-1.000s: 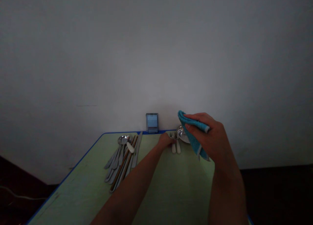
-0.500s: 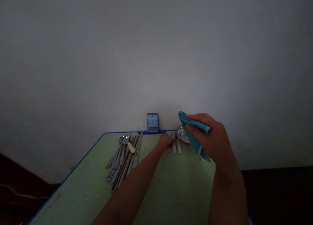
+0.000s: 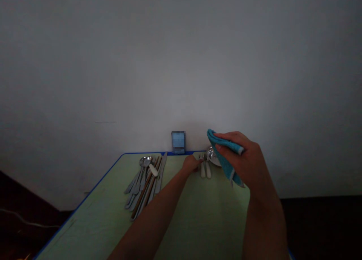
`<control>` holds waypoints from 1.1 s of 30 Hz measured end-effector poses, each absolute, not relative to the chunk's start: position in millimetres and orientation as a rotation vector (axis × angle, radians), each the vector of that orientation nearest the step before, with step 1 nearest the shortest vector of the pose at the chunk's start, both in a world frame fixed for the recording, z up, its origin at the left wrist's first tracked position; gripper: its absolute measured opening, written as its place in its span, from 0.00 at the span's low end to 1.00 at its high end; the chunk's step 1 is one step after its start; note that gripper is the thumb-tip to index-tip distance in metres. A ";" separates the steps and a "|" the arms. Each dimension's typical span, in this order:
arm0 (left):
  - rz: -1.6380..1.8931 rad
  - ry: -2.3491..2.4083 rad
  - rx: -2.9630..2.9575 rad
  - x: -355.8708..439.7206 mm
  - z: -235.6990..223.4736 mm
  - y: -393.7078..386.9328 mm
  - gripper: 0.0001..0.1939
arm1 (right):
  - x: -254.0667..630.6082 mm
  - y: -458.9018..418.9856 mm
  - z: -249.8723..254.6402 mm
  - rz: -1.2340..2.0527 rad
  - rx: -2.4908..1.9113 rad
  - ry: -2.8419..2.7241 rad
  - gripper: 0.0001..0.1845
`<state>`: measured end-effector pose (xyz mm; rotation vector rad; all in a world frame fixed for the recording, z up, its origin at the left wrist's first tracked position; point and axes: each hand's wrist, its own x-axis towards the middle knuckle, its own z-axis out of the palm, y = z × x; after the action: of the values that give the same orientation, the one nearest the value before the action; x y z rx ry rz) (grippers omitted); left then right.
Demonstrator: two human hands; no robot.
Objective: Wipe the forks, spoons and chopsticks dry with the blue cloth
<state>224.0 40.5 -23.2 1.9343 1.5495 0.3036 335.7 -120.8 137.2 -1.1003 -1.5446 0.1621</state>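
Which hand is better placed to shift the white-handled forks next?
Left, I'd judge: the left hand is down beside the white-handled forks, while the right hand is raised and gripping a blue cloth.

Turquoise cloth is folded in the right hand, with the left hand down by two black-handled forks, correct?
Not quite: the two forks have white handles, as the head view shows. The rest holds: the turquoise cloth is folded in the right hand, with the left hand down by them.

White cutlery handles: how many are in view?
3: a left white handle and a right white handle, side by side near the left hand, and a third white handle atop silver metal cutlery. More may be hidden.
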 end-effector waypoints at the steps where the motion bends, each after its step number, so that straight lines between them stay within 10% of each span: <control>1: 0.296 1.553 1.939 222.7 -22.1 39.4 0.15 | 335.4 -121.1 137.4 0.166 -1.100 -1.544 0.11; 33: 0.427 1.773 1.922 144.7 -5.6 22.3 0.15 | 331.8 -121.7 134.2 0.136 -1.130 -1.579 0.11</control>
<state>144.7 22.3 -5.6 1.9220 1.7734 0.4266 331.8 -121.7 134.2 -1.1301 -1.5790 0.1363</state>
